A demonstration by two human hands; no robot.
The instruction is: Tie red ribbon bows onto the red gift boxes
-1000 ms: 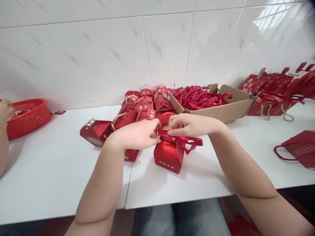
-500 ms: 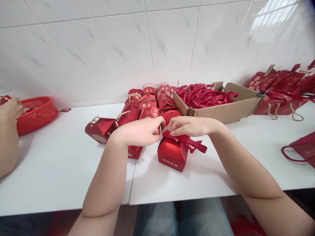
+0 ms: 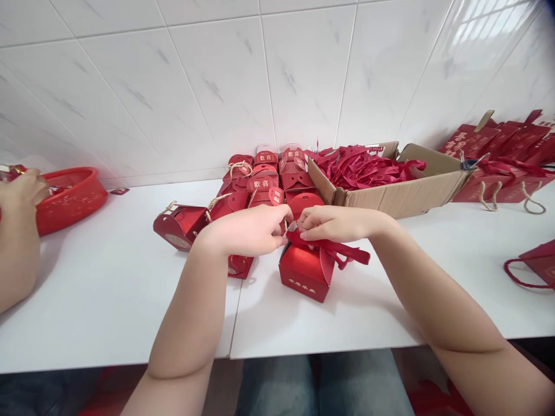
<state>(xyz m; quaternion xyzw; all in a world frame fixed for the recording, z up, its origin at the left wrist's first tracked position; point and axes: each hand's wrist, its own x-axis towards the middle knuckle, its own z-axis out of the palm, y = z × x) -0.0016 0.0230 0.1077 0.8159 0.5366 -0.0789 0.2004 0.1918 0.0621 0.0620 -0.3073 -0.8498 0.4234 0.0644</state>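
Note:
A small red gift box [image 3: 306, 276] with gold characters on its front stands on the white table below my hands. My right hand [image 3: 336, 224] is closed in a pinch on a red ribbon [image 3: 353, 252] at the box's top, and the ribbon's loose ends trail to the right. From the left, my left hand [image 3: 260, 231] meets it with bent fingers pressed together at the top edge. What those fingertips grip is hidden; a pale, thin bit shows between the two hands.
Several red boxes [image 3: 261, 185], some with beige cords, stand behind. A cardboard carton [image 3: 403, 199] holds many red ribbons [image 3: 364, 169]. Red gift bags [image 3: 494, 185] line the right. At left, another person's hand [image 3: 26, 188] is over a red plastic basket [image 3: 73, 211].
The whole view has shifted slightly. My hands keep almost the same pose at the box's top, and the ribbon's loose ends have swung a little to the right.

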